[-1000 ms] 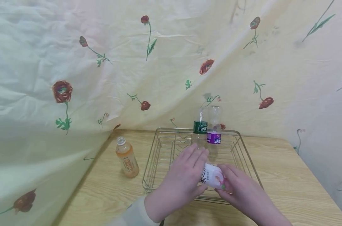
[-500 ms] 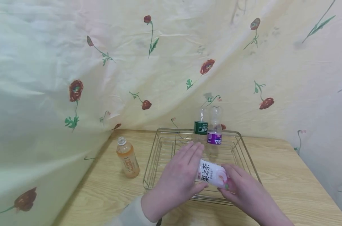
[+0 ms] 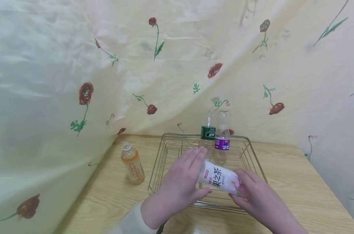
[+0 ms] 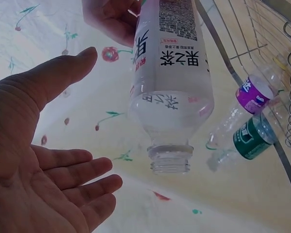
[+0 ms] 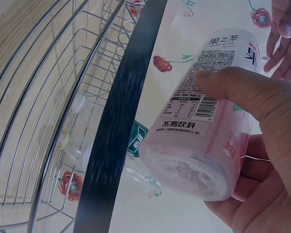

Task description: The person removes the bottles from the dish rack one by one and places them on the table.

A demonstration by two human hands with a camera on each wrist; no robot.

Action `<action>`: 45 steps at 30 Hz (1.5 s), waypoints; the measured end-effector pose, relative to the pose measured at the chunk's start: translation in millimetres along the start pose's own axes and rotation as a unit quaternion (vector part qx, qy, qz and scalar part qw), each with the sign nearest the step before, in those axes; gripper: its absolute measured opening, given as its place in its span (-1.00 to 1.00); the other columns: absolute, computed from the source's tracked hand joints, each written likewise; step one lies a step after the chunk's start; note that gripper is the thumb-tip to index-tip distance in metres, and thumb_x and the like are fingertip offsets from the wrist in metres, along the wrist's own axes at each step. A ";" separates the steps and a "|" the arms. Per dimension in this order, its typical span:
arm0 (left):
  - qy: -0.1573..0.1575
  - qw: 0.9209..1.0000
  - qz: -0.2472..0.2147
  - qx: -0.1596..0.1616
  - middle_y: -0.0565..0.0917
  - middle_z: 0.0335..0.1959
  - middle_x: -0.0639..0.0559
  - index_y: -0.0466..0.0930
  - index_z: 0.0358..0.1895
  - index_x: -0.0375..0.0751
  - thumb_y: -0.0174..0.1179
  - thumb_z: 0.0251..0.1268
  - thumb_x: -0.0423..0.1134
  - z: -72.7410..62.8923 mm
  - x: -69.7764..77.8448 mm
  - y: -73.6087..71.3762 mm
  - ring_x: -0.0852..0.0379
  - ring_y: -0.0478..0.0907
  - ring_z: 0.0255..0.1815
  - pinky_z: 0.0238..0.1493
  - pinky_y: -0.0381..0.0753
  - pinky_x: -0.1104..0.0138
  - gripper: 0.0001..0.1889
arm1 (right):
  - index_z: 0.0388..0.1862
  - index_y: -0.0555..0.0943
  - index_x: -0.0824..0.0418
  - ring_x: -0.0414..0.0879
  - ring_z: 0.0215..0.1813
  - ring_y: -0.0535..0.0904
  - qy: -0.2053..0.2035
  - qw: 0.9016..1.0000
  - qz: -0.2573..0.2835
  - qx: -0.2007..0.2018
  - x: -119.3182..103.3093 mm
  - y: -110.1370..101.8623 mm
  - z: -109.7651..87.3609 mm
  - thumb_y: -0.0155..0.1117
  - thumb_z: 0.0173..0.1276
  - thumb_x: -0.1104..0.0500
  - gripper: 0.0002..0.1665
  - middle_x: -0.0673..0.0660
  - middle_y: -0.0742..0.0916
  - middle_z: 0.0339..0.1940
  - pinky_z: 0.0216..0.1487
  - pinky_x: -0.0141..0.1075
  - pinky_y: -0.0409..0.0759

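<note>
A: List the items, starting at the left.
B: An orange bottle (image 3: 133, 169) stands on the wooden table (image 3: 297, 182), beside the wire rack (image 3: 183, 134). A flowered cloth (image 3: 177, 68) hangs behind.
A: Condition of the left hand (image 3: 180, 175)?
B: Fingers loosely extended, thumb spread away. It holds nothing. The left wrist view shows it near the neck of the pink-and-white bottle (image 3: 219, 178), apart from it.
A: Position of that bottle?
B: Between both hands, over the rack. It is tilted, threaded neck toward the left hand.
A: Items behind it?
B: A green-label bottle (image 3: 208, 133) and, to its right, a purple-label bottle (image 3: 222, 143), toward the back of the rack.
A: Condition of the right hand (image 3: 259, 196)?
B: Wrapped around the base end of the pink-and-white bottle, thumb on the label.
</note>
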State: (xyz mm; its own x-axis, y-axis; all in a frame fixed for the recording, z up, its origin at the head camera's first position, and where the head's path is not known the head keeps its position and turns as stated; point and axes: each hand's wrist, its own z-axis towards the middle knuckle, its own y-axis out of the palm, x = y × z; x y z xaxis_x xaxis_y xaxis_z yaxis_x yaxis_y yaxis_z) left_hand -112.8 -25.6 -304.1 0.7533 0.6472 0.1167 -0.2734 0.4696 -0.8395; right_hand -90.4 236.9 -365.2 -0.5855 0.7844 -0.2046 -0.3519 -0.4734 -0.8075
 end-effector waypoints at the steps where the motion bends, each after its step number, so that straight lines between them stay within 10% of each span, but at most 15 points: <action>1: -0.001 1.000 -0.001 0.001 0.39 0.46 -0.17 0.24 0.50 -0.37 0.65 -0.13 0.10 -0.2 -0.9 -0.5 -0.04 0.26 0.49 0.53 0.05 0.21 0.15 | 0.13 0.58 0.31 -0.16 -0.18 0.56 0.002 1.000 0.000 0.000 0.2 -0.3 -0.1 0.72 -0.18 0.23 -0.18 0.09 0.66 -0.05 -0.28 -0.28 0.73; 45: -0.076 0.993 -0.088 -0.010 0.29 0.52 -0.15 0.10 0.57 -0.30 0.64 -0.07 0.01 -3.5 -27.6 -17.7 -0.05 0.19 0.53 0.52 0.12 0.16 0.17 | 0.11 0.60 0.31 -0.15 -0.24 0.56 0.061 0.996 0.003 0.062 22.0 -19.2 -7.2 0.62 -0.15 0.23 -0.25 0.10 0.68 -0.03 -0.30 -0.64 0.54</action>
State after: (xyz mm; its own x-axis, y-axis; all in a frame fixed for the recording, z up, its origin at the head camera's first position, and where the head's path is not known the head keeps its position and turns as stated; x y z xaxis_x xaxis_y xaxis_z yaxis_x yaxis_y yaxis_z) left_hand -126.6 -53.8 -294.3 0.6895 0.6396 0.3400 -0.1325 0.5728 -0.8089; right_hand -91.2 266.1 -358.2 -0.4973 0.8209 -0.2809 -0.4414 -0.5181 -0.7326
